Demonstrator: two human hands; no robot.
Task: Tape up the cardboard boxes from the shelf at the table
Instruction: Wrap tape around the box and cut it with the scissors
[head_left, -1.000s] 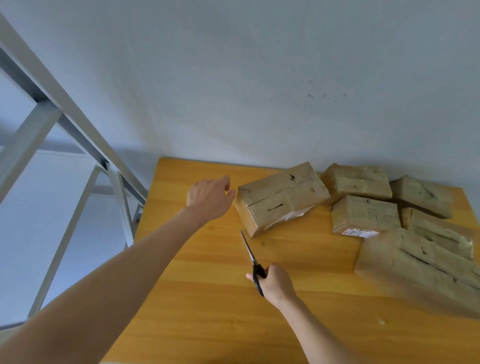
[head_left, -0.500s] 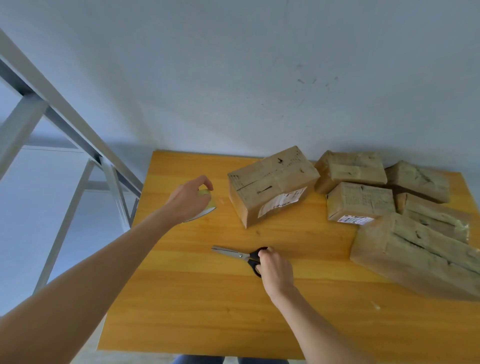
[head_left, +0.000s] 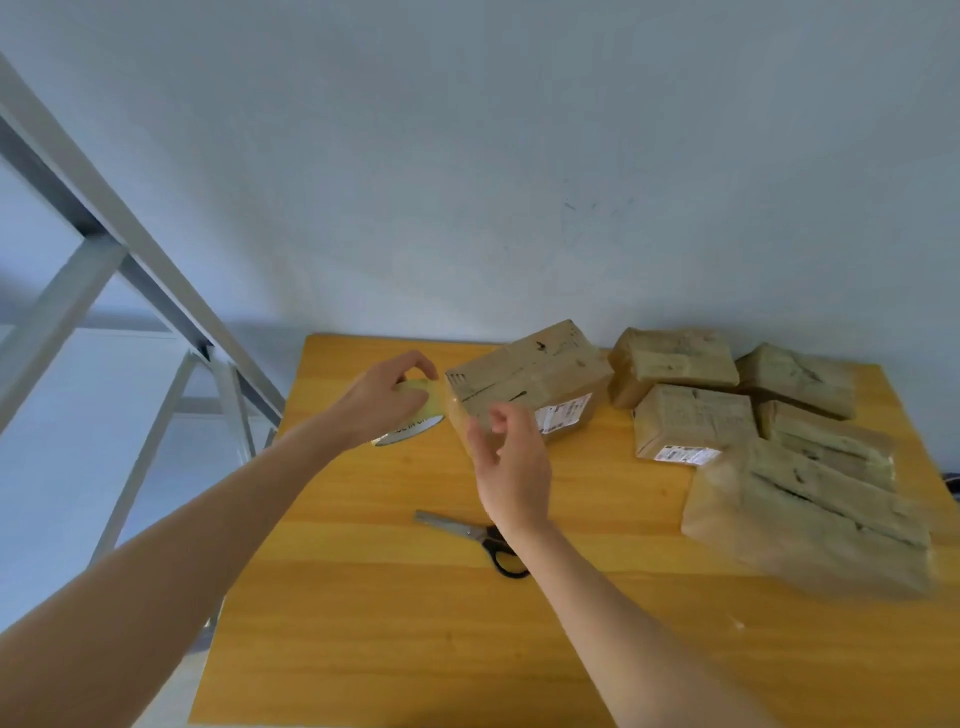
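Gripping the tape roll (head_left: 415, 387), the left hand (head_left: 382, 400) holds it just beside the nearest cardboard box (head_left: 535, 376) on the table (head_left: 363, 623); the right hand (head_left: 511, 465) has set the scissors (head_left: 470, 534) down behind it and lifts empty, fingers loose, likely reaching for the tape's end.

Table (head_left: 363, 597) smooth glossy wood; boxes (head_left: 530, 379) matt cardboard under glossy tape; scissors (head_left: 452, 524) metal blades.
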